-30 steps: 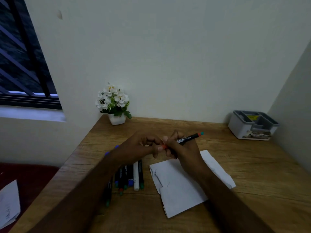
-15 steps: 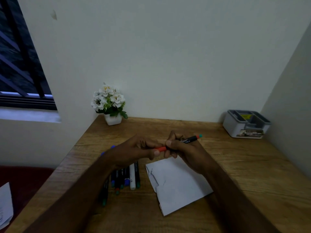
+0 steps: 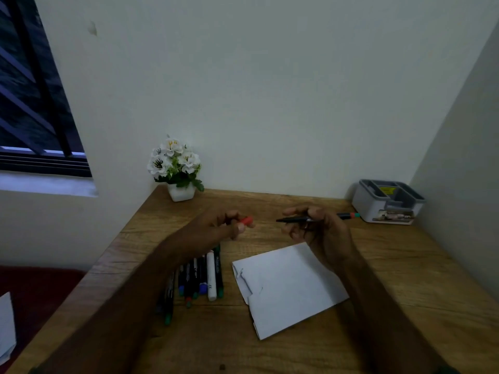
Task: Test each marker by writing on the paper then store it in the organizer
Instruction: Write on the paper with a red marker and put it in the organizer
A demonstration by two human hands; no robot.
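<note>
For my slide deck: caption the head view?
Right hand holds uncapped marker; left hand holds its red cap.

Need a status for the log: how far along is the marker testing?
Early. Done: the red cap is off, in the left hand. In hand: the right hand holds the uncapped marker above the paper, which shows no clear writing. Left: the row of markers on the desk; no markers visible in the organizer.

A single wide-angle view looks from head height, forward and down over the brown wooden worktop (image 3: 405,265) toward the pale wall corner. The white potted flower bunch (image 3: 175,168) stands far back; both forearms enter from the bottom edge, close to the lens.
</note>
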